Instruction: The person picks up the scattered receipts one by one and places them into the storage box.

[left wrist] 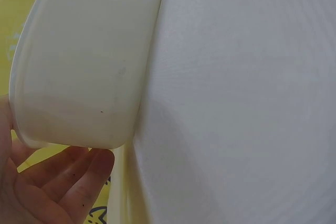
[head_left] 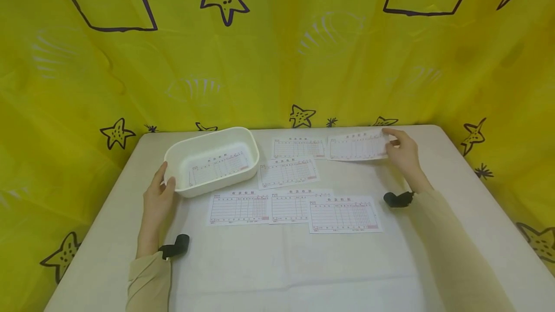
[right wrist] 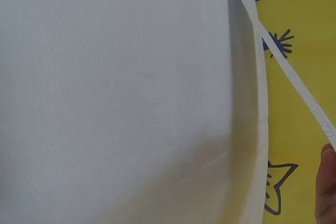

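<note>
My left hand [head_left: 160, 200] grips the left end of a white plastic basin [head_left: 217, 188] at the back left of the table. In the left wrist view the fingers [left wrist: 86, 184] lie against the basin's end wall [left wrist: 79, 98]. One printed receipt slip [head_left: 218, 165] lies inside on the basin's bottom. At the back right, my right hand [head_left: 404, 154] pinches the right edge of another receipt slip [head_left: 357, 147], whose right side is lifted off the table. The right wrist view shows this slip [right wrist: 299, 85] nearly edge-on, with only a fingertip [right wrist: 326, 182] visible.
Several more receipt slips lie flat between the hands, including a back one [head_left: 298, 149], a middle one [head_left: 289, 173] and a front right one [head_left: 344, 214] overlapping its neighbour. The white-covered table [head_left: 295, 268] ends at a yellow patterned curtain [head_left: 269, 71].
</note>
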Action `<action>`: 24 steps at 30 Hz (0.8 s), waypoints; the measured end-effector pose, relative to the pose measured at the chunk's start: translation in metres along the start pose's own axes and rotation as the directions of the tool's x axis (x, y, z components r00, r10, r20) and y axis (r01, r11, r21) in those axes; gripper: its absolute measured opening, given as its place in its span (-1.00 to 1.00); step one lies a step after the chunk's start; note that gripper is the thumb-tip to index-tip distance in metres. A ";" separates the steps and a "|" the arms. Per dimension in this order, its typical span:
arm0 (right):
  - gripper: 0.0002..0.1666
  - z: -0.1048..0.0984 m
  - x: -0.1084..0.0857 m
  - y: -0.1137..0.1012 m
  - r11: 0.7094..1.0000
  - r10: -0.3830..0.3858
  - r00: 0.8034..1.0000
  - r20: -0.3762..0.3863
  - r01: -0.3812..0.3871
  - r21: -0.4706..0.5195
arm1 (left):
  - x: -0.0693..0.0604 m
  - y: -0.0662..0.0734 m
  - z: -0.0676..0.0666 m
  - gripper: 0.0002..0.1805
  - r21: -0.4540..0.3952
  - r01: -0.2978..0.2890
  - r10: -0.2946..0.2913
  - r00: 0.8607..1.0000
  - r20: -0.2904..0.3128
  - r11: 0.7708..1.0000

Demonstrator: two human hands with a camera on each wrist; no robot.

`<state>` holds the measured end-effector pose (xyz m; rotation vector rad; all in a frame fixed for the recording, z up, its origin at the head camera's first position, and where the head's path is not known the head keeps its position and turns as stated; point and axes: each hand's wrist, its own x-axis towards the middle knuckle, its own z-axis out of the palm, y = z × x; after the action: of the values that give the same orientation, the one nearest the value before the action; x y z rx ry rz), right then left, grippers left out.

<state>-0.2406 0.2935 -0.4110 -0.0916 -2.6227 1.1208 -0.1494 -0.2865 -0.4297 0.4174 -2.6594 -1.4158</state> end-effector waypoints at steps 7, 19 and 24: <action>-0.45 -0.006 -0.003 -0.010 0.998 0.030 0.998 -0.058 -0.027 0.053 | 0.000 0.001 0.000 -0.37 0.000 0.005 -0.005 1.000 0.001 1.000; -0.48 -0.009 -0.006 -0.033 0.989 0.033 0.991 -0.127 -0.014 0.148 | 0.001 0.000 0.001 -0.37 -0.015 -0.005 0.005 1.000 0.003 1.000; -0.49 -0.005 -0.008 -0.046 0.972 0.033 0.987 -0.158 0.005 0.234 | 0.002 -0.001 0.001 -0.37 -0.021 -0.009 0.009 1.000 0.000 1.000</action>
<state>-0.2294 0.2639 -0.3767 -0.1447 -2.3357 1.3579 -0.1512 -0.2868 -0.4308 0.4026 -2.6402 -1.4396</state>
